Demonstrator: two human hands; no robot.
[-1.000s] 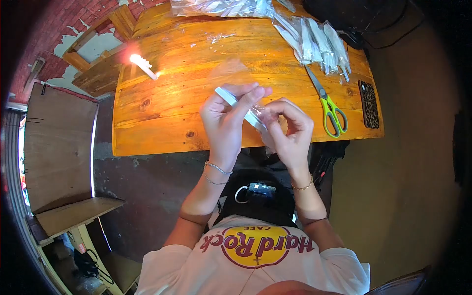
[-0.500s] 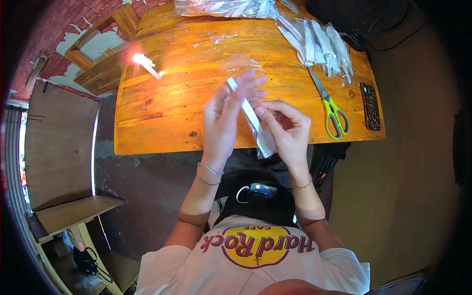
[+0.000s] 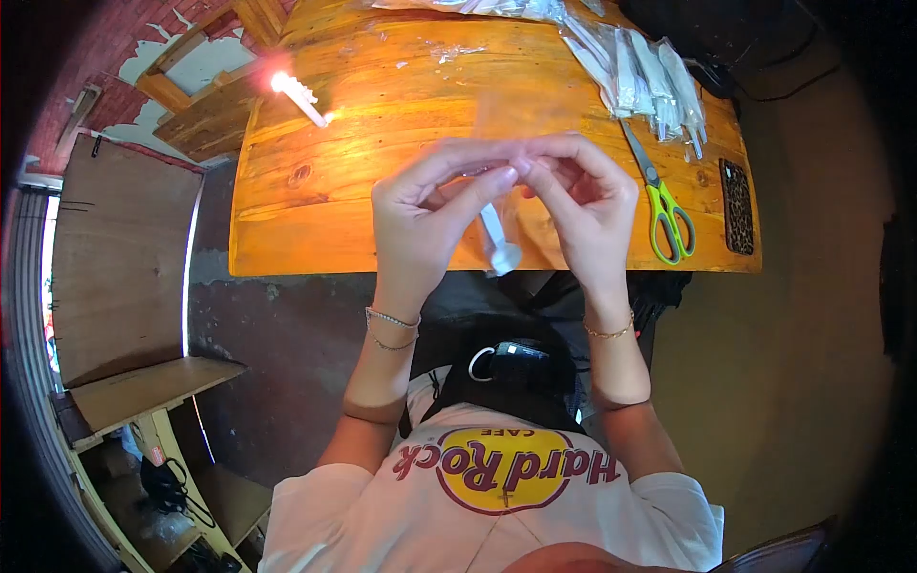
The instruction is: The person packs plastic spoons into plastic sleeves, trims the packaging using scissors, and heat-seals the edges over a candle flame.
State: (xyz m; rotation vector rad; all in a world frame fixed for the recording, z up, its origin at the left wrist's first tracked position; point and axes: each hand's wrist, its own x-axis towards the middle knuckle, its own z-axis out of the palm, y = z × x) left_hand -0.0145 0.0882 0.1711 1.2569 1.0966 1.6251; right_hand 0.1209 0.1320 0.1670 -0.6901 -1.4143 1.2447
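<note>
My left hand (image 3: 425, 205) and my right hand (image 3: 587, 201) meet fingertip to fingertip over the table's front part, both pinching a clear plastic bag (image 3: 521, 224). Inside the bag a white plastic spoon (image 3: 494, 234) hangs with its bowl toward me; the top of its handle is hidden behind my fingers. A lit white candle (image 3: 304, 99) leans at the left of the wooden table (image 3: 382, 115). Green-handled scissors (image 3: 666, 212) lie to the right of my right hand.
Several bagged white utensils (image 3: 650, 81) lie at the back right, and more plastic packs (image 3: 516, 8) along the back edge. A leopard-print phone (image 3: 735, 205) rests at the right edge. Plastic scraps (image 3: 454, 53) lie near the back. A wooden shelf (image 3: 158, 392) stands at the lower left.
My hands have come together at the bag's top, my left hand closing its spread fingers. The spoon now hangs below them. The view has shifted slightly, moving the table up and right.
</note>
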